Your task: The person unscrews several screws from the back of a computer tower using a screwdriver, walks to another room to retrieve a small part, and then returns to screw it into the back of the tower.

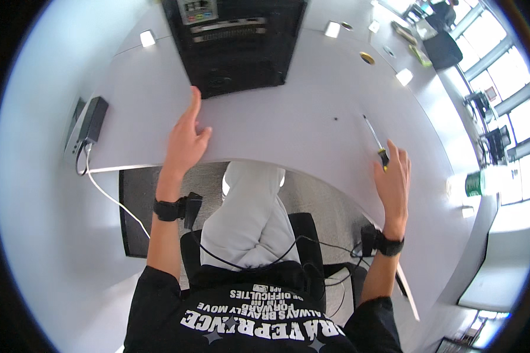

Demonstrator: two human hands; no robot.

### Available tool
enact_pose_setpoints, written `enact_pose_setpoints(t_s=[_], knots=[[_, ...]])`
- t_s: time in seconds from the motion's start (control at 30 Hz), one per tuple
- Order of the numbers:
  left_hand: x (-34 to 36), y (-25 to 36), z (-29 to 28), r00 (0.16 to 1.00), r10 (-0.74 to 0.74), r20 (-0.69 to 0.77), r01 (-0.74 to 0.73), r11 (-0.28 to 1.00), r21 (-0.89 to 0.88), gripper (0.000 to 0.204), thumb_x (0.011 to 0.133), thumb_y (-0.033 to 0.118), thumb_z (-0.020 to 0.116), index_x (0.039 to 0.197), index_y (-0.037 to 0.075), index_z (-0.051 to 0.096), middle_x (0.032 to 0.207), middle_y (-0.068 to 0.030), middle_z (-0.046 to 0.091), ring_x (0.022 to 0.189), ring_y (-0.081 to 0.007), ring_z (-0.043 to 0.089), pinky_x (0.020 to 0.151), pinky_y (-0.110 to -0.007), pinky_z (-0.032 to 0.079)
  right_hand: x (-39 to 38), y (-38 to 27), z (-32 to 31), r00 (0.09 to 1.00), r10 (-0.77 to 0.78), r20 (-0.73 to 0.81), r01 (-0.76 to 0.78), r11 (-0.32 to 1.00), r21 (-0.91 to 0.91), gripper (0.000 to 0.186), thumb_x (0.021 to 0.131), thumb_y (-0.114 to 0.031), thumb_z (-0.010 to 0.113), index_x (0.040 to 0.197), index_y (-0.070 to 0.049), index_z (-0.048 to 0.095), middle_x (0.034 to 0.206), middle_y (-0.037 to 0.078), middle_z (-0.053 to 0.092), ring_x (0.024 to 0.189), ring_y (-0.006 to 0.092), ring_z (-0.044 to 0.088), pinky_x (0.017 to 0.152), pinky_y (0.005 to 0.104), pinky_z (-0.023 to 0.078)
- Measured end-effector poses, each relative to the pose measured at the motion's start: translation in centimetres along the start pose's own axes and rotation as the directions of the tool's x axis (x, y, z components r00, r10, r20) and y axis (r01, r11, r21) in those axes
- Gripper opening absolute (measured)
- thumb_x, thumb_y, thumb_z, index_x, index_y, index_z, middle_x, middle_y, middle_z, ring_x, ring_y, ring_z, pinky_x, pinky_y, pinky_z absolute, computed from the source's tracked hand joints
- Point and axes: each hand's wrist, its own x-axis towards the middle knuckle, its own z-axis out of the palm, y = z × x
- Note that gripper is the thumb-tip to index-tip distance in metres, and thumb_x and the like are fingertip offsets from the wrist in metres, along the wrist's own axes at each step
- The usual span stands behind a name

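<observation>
My left hand (185, 141) is over the desk (265, 129), its index finger stretched toward the near left corner of a black computer case (235, 67). The thumb stands apart, and nothing shows in that hand; whether the fingertip touches the case I cannot tell. At the right, my right hand (396, 176) is beside a screwdriver (373, 132) with a black and yellow handle. The handle's end lies between the thumb and the loosely spread fingers, while the shaft points away to the far left. A tiny dark piece (335, 119), perhaps a screw, lies left of the screwdriver.
A black power adapter (94, 120) with a white cable (115, 200) sits at the desk's left edge. A green-labelled container (474, 183) stands at the far right. Round desk holes (367, 57) are at the back right. Black cables (265, 267) run across my lap between the wrist-worn devices.
</observation>
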Motion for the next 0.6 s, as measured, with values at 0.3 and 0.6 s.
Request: enact_pose_setpoints(t_s=[0.3, 0.6], knots=[[-0.8, -0.4, -0.8, 0.994, -0.035, -0.107, 0.022, 0.992, -0.125, 0.088, 0.086, 0.004, 0.063, 0.158, 0.019, 0.016, 0.143, -0.0177, 0.052, 0.124, -0.0329, 0.057, 0.1, -0.038, 0.048, -1.2, 0.4, 1.3, 0.997, 0.05, -0.066, -0.057, 0.993, -0.108, 0.053, 0.082, -0.005, 0.066, 0.133, -0.002, 0.053, 0.12, 0.015, 0.053, 0.113, 0.0329, 0.053, 0.097, 0.0432, 0.045], [-1.0, -1.5, -1.2, 0.993, -0.109, -0.053, 0.096, 0.974, -0.205, 0.068, 0.086, 0.002, 0.059, 0.15, 0.012, 0.037, 0.142, -0.015, 0.054, 0.124, -0.0298, 0.057, 0.103, -0.037, 0.046, -0.8, -2.0, 0.0, 0.985, 0.096, -0.143, -0.09, 0.995, 0.046, 0.023, 0.092, -0.01, 0.061, 0.11, 0.001, 0.052, 0.1, 0.015, 0.056, 0.092, 0.0319, 0.059, 0.081, 0.0423, 0.049]])
